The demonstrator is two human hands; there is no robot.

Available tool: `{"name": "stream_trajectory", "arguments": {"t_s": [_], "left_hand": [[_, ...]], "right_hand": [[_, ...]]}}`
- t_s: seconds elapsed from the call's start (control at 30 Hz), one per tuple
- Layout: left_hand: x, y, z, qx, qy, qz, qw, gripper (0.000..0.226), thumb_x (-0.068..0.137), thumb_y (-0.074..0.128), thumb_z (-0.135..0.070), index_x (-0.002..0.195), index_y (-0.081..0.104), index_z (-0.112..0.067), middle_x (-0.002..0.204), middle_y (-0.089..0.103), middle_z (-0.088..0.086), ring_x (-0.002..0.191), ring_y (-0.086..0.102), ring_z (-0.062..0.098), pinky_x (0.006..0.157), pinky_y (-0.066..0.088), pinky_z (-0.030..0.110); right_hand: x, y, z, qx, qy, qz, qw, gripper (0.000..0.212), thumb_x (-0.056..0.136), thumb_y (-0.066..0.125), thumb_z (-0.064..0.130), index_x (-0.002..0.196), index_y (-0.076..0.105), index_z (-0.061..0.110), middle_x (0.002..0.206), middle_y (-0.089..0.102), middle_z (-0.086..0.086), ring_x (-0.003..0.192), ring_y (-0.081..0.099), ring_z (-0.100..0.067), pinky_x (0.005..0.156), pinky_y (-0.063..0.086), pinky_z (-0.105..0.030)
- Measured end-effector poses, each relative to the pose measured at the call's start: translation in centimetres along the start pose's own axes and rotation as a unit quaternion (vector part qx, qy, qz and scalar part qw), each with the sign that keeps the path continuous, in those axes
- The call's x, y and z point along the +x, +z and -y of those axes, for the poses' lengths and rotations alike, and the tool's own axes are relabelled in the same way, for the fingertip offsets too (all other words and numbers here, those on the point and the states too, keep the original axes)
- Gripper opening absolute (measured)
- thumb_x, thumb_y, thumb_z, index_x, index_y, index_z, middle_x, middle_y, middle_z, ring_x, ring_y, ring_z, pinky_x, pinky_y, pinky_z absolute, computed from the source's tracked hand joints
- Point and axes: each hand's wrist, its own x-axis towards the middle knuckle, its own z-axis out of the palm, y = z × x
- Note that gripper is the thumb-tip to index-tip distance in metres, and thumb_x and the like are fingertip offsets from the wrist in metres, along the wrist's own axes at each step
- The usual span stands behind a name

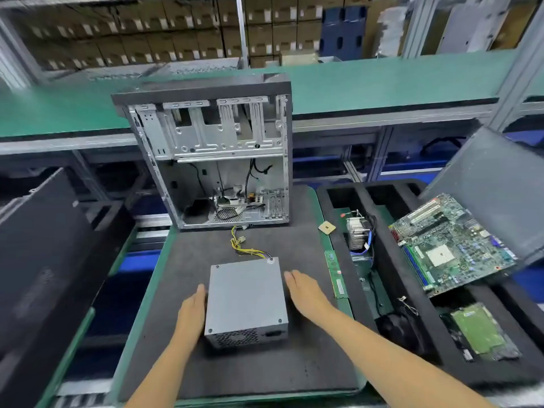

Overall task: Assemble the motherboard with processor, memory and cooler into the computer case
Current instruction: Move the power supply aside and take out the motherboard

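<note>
An open grey computer case (212,160) lies on the dark mat, its inside bare except for loose cables. A grey power supply (245,298) sits in front of it, its yellow-black cable (244,248) trailing towards the case. My left hand (192,312) lies flat against the supply's left side and my right hand (304,293) is flat just beside its right side; both have straight fingers. To the right, the green motherboard (450,245) leans in a black foam tray. The processor (327,227), a memory stick (336,273) and the cooler (357,234) lie between mat and tray.
The black foam tray (412,290) also holds a hard drive (482,334) and a dark fan at its near end. A dark side panel (497,184) leans at the far right, another dark panel (38,254) stands at the left. Behind runs a green conveyor (382,81).
</note>
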Motion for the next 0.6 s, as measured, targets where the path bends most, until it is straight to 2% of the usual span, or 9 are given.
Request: {"name": "stream_trajectory", "arguments": {"t_s": [0.1,0.13,0.2,0.27,0.33,0.4,0.43,0.53,0.6], "left_hand": [[0.5,-0.4,-1.8,-0.051,-0.117,0.049,0.991,0.066,0.094,0.021,-0.066,0.085,0.067,-0.020,0.078,0.064,-0.004,0.076,0.058,0.015,0.071,0.040,0.033],[0.5,-0.5,-2.5,-0.081,-0.132,0.082,0.985,0.068,0.089,0.021,-0.072,0.089,0.067,-0.022,0.083,0.067,-0.005,0.080,0.061,0.014,0.075,0.043,0.033],[0.6,0.0,-2.7,-0.078,-0.134,0.105,0.982,0.076,0.083,0.025,-0.079,0.104,0.065,-0.018,0.098,0.067,-0.002,0.089,0.064,0.019,0.079,0.046,0.032],[0.6,0.5,-2.7,-0.054,-0.111,0.088,0.988,0.076,0.084,0.028,-0.078,0.115,0.062,-0.018,0.107,0.064,-0.002,0.092,0.061,0.019,0.077,0.045,0.030],[0.9,1.1,-2.9,-0.068,-0.077,0.077,0.992,0.061,0.088,0.032,-0.072,0.117,0.060,-0.025,0.107,0.060,-0.010,0.091,0.059,0.012,0.075,0.044,0.029],[1.2,1.5,-3.4,-0.106,-0.035,0.116,0.987,0.045,0.088,0.040,-0.069,0.105,0.061,-0.033,0.103,0.065,-0.015,0.089,0.063,0.007,0.074,0.050,0.028],[1.5,1.6,-3.8,-0.128,-0.007,0.145,0.981,0.040,0.085,0.047,-0.068,0.104,0.061,-0.035,0.103,0.068,-0.013,0.090,0.067,0.009,0.075,0.053,0.029],[3.2,1.5,-5.2,-0.150,0.112,0.240,0.953,0.042,0.076,0.068,-0.058,0.113,0.060,-0.039,0.114,0.069,-0.011,0.100,0.067,0.005,0.070,0.053,0.016],[4.7,1.3,-6.5,-0.150,0.160,0.299,0.929,0.057,0.076,0.077,-0.042,0.127,0.050,-0.048,0.126,0.057,-0.028,0.114,0.054,-0.011,0.077,0.049,0.007]], "right_hand": [[1.1,0.7,2.3,0.101,0.087,0.047,0.990,0.057,0.102,0.019,0.045,0.146,0.030,0.011,0.148,0.037,-0.011,0.135,0.035,-0.029,0.110,0.025,-0.040],[1.0,1.0,3.1,0.163,0.119,0.068,0.977,0.066,0.098,0.017,0.057,0.149,0.027,0.017,0.153,0.030,-0.007,0.140,0.027,-0.027,0.114,0.019,-0.041],[0.6,1.7,3.8,0.232,0.139,0.077,0.960,0.075,0.091,0.017,0.070,0.150,0.025,0.024,0.155,0.026,-0.003,0.142,0.024,-0.027,0.115,0.019,-0.045],[0.4,2.2,3.9,0.271,0.121,0.077,0.952,0.074,0.090,0.022,0.070,0.151,0.020,0.028,0.155,0.026,0.001,0.142,0.024,-0.026,0.115,0.021,-0.046],[0.3,2.2,3.4,0.304,0.090,0.058,0.947,0.068,0.091,0.029,0.068,0.149,0.020,0.034,0.149,0.032,0.008,0.137,0.033,-0.018,0.111,0.030,-0.039],[0.3,1.7,2.7,0.320,0.038,0.027,0.946,0.053,0.091,0.040,0.061,0.139,0.027,0.045,0.131,0.045,0.013,0.112,0.052,-0.003,0.088,0.046,-0.023],[0.1,1.2,2.4,0.326,0.010,0.012,0.945,0.049,0.091,0.048,0.056,0.135,0.027,0.049,0.129,0.048,0.013,0.106,0.054,0.000,0.083,0.049,-0.021],[-0.1,-0.7,0.8,0.337,-0.075,-0.033,0.938,0.080,0.085,0.069,0.035,0.146,0.018,0.043,0.145,0.039,0.012,0.127,0.045,-0.007,0.104,0.042,-0.034],[-0.5,-2.0,0.3,0.301,-0.108,-0.060,0.945,0.097,0.078,0.076,0.033,0.149,0.010,0.042,0.150,0.026,0.017,0.134,0.031,0.000,0.110,0.032,-0.031]]}}
